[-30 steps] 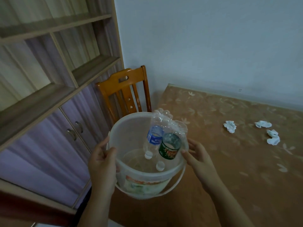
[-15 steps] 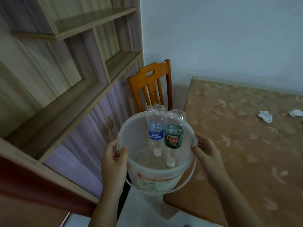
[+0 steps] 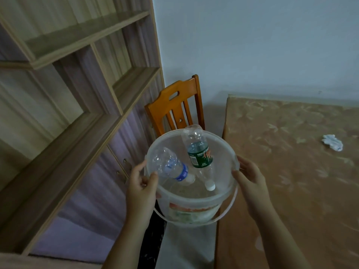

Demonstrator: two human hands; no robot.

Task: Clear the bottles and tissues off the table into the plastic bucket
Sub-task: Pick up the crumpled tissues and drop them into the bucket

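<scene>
Wooden chair [image 3: 175, 105] beside shelving unit [image 3: 68, 90]

The see-through plastic bucket [image 3: 191, 205] is up in the air, just beside the left edge of the counter [image 3: 291, 181]. Two empty bottles lie inside it, caps pointing down. The blue-label bottle [image 3: 172, 167] leans on the left rim. The green-label bottle [image 3: 200, 155] leans on the far rim, its bottom sticking out over it. One crumpled white tissue [image 3: 332, 142] lies on the counter, well apart from the bucket
</scene>
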